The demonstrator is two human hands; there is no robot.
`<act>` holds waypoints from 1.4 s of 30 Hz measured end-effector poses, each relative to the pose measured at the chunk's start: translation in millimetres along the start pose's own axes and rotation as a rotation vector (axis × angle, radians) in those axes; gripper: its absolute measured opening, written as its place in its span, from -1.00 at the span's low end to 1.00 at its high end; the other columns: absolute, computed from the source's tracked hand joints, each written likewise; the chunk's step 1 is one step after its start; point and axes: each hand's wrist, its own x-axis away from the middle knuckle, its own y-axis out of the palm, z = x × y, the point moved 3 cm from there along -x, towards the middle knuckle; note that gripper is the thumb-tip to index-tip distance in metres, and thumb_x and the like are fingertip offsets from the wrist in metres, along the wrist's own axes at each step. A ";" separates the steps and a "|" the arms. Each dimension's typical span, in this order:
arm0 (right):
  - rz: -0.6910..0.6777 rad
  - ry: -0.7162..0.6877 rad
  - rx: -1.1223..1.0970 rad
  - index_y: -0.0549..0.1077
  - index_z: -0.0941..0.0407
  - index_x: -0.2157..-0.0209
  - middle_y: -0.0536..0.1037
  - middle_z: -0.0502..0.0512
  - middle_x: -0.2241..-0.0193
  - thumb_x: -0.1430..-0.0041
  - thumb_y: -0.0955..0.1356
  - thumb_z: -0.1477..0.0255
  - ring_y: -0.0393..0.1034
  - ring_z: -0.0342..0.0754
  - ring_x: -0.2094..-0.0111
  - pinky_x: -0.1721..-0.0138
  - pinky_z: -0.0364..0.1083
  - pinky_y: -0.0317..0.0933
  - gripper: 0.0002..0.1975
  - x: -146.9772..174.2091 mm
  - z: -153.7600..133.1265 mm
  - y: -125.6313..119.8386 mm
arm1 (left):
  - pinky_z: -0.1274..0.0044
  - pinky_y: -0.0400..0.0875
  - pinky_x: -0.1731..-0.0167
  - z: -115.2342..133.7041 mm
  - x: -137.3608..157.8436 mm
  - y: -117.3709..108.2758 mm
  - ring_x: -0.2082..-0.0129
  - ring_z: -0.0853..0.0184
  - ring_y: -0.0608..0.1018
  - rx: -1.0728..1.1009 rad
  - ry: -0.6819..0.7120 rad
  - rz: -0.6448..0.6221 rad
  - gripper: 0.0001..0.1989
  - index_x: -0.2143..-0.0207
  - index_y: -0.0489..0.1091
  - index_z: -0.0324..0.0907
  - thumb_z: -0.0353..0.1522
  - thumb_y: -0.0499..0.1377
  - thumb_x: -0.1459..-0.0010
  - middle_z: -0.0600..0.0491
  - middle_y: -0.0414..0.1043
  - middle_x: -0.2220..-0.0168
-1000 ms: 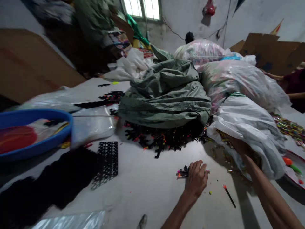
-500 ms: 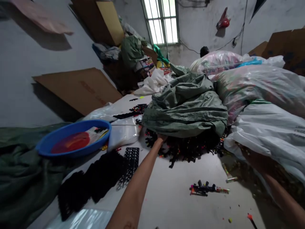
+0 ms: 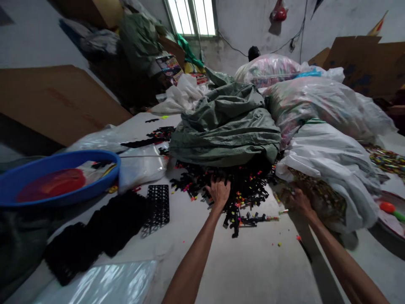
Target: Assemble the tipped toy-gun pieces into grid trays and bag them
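My left hand (image 3: 219, 191) lies open, fingers spread, on the near edge of a heap of black toy guns (image 3: 249, 185) with small orange, pink and yellow bits. A green sack (image 3: 224, 131) covers the back of the heap. At the mouth of a white sack (image 3: 335, 160), my right hand (image 3: 302, 202) touches or nears the small multicoloured pieces (image 3: 322, 194) spilling from it; its fingers are dark and blurred. One toy gun with a colourful tube (image 3: 257, 218) rests at the heap's front, between my hands.
To the left are a blue basin (image 3: 104, 155), black lattice sheets (image 3: 158, 204) and clear plastic bags (image 3: 107, 278). Large filled bags (image 3: 310, 101) stand behind on the right. A round tray (image 3: 390, 223) sits at the right edge, and cardboard (image 3: 60, 101) leans at left.
My left hand has come out from the green sack's edge onto the heap, which now spreads nearer. My right hand shows at the white sack's mouth. The view has shifted right.
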 end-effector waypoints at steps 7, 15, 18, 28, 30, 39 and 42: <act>-0.219 -0.186 0.043 0.46 0.06 0.21 0.43 0.11 0.19 -0.12 0.29 0.33 0.33 -0.05 0.25 0.34 -0.16 0.08 -0.78 46.9 -31.5 -6.2 | -0.02 0.03 -0.05 38.3 53.9 -3.4 -0.18 -0.02 0.16 0.041 -0.018 -0.082 -0.59 0.02 0.39 -0.19 -0.23 -0.11 -0.25 -0.15 0.37 -0.04; -0.171 -0.193 -0.418 0.44 0.13 0.42 0.45 0.07 0.31 -0.09 0.30 0.30 0.30 -0.06 0.28 0.27 -0.14 0.11 -0.82 54.7 -12.6 -33.2 | 0.17 -0.01 -0.15 56.6 137.3 -48.3 -0.14 0.14 0.26 0.203 0.215 -0.028 -0.59 -0.10 0.26 -0.13 -0.31 -0.03 -0.21 -0.11 0.23 -0.16; -0.041 -0.022 -0.482 0.37 0.14 0.46 0.41 0.02 0.49 -0.12 0.27 0.19 0.25 -0.08 0.42 0.39 -0.16 0.07 -0.70 62.7 0.8 -39.4 | 0.30 0.14 -0.06 53.7 168.3 -57.8 0.02 0.15 0.39 0.177 0.386 -0.097 -0.71 0.10 0.42 -0.11 -0.29 0.02 -0.19 -0.08 0.42 0.07; -0.042 0.088 -0.336 0.21 0.10 0.54 0.28 -0.05 0.58 -0.11 0.23 0.11 0.13 -0.13 0.50 0.46 -0.18 -0.05 -0.64 75.4 0.4 -36.6 | 0.35 0.27 0.03 72.8 145.2 -19.3 0.04 0.12 0.41 0.063 0.348 -0.380 -0.66 0.06 0.35 -0.16 -0.41 0.05 -0.07 -0.12 0.36 0.04; 0.027 0.121 -0.404 0.18 0.10 0.56 0.23 -0.07 0.60 -0.10 0.24 0.08 0.09 -0.15 0.52 0.48 -0.18 -0.06 -0.61 74.3 5.1 -50.1 | 0.38 0.32 0.08 67.3 134.9 -24.0 0.10 0.16 0.45 0.142 0.304 -0.364 -0.70 0.12 0.37 -0.16 -0.42 0.02 -0.07 -0.09 0.39 0.10; -0.452 0.196 -0.937 0.30 0.10 0.42 0.25 -0.10 0.59 -0.07 0.31 0.16 0.10 -0.20 0.60 0.59 -0.21 0.00 -0.72 143.1 -30.6 -41.6 | 0.59 0.29 0.65 38.5 154.5 -36.3 0.62 0.41 0.41 1.068 -0.405 -0.350 -0.61 0.20 0.36 -0.16 -0.12 0.18 0.03 0.12 0.42 0.49; -0.397 0.145 -0.695 0.34 0.11 0.43 0.30 -0.05 0.57 -0.12 0.27 0.26 0.19 -0.15 0.53 0.49 -0.18 0.05 -0.80 152.3 -43.7 -32.8 | 0.60 0.35 0.57 45.1 167.3 -46.8 0.54 0.43 0.47 1.361 -0.562 -0.342 -0.59 0.19 0.33 -0.15 -0.17 0.26 0.09 0.11 0.46 0.41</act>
